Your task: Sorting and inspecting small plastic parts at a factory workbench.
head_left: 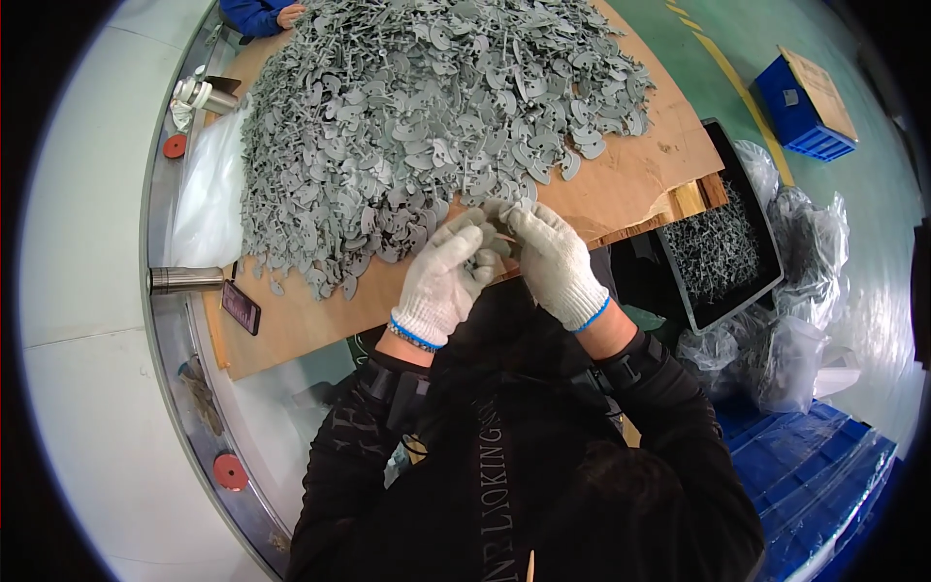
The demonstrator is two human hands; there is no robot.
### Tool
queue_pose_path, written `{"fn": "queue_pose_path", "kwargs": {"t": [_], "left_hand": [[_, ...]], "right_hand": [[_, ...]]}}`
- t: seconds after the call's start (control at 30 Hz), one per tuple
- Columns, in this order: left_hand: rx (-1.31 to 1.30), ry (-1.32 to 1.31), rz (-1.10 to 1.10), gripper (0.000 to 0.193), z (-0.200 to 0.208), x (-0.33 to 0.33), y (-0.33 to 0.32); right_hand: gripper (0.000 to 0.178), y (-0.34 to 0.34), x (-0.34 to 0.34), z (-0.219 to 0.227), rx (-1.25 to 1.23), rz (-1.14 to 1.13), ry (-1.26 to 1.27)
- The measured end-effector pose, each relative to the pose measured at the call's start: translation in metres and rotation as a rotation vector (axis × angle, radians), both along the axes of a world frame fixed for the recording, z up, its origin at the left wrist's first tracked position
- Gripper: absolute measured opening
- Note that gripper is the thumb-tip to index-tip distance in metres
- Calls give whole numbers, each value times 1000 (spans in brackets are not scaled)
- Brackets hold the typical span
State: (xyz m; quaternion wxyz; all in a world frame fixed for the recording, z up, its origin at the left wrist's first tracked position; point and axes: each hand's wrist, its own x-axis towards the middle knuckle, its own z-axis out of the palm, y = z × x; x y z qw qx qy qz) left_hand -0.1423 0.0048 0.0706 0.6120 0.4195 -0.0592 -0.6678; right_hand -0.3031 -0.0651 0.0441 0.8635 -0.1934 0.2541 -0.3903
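Note:
Both my hands wear white knit gloves with blue cuffs and meet over the table's front edge. My left hand (438,281) is closed, its fingers curled inward; what lies inside them is hidden. My right hand (558,262) pinches what looks like a small grey part (516,206), mostly covered by the fingertips. Just beyond the hands spreads a large heap of flat, curved grey parts (388,136), some with thin stems, on a brown wooden tabletop (301,335).
Right of the table stands a black bin (718,242) of thin grey pieces, with clear plastic bags (805,281) beside it. A phone (240,307), a metal cylinder (184,280) and white plastic sheeting (208,199) lie left. A blue crate (805,107) stands far right. Another person's hand (290,16) rests at the heap's far left.

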Motion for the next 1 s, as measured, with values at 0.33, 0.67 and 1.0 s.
{"fn": "queue_pose_path", "kwargs": {"t": [0.33,0.67,1.0], "left_hand": [[-109,-125,-34,37,5,-7,-13],[63,-757,-80,40,14,15,-7],[34,-842,-192,48,22,22,-14]], "right_hand": [[27,19,20,-4,41,2,-9],[16,-10,6,3,-235,11,308],[25,-13,-2,17,90,148,228]]}}
